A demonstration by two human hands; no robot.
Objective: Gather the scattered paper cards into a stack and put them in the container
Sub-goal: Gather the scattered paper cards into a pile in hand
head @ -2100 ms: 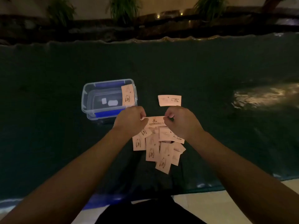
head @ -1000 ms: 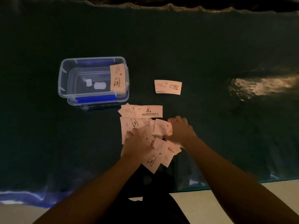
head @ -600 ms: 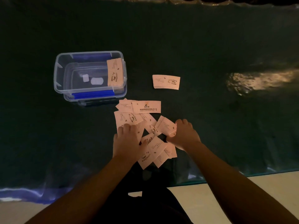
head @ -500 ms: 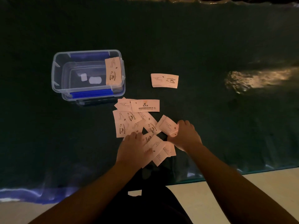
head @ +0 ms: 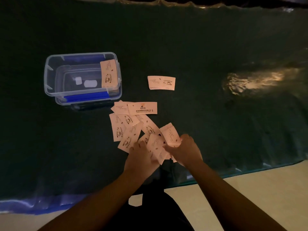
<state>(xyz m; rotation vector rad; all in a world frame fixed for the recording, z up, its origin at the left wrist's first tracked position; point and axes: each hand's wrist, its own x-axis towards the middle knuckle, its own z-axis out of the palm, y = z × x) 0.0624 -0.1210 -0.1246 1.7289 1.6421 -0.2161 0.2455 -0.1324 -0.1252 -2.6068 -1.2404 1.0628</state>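
Several pale pink paper cards (head: 131, 124) with coffee-cup prints lie scattered and overlapping on the dark green cloth. My left hand (head: 141, 155) rests on the near cards, fingers on one tilted card (head: 155, 145). My right hand (head: 185, 150) pinches a small bunch of cards (head: 170, 135) at its near edge. A neat stack of cards (head: 161, 83) lies apart, farther back. The clear plastic container (head: 50, 84) with blue clips stands at the back left, with one card (head: 109, 73) leaning inside against its right wall.
The dark green cloth (head: 200, 47) covers the whole work surface; its near edge (head: 233, 171) ends just past my wrists over a light floor. A bright glare patch (head: 256, 80) lies at the right. My dark-clothed legs show below.
Both hands left the long card at the far end of the pile and came back to its near end. My left hand slid toward me; my right hand lifted a small bunch of cards.
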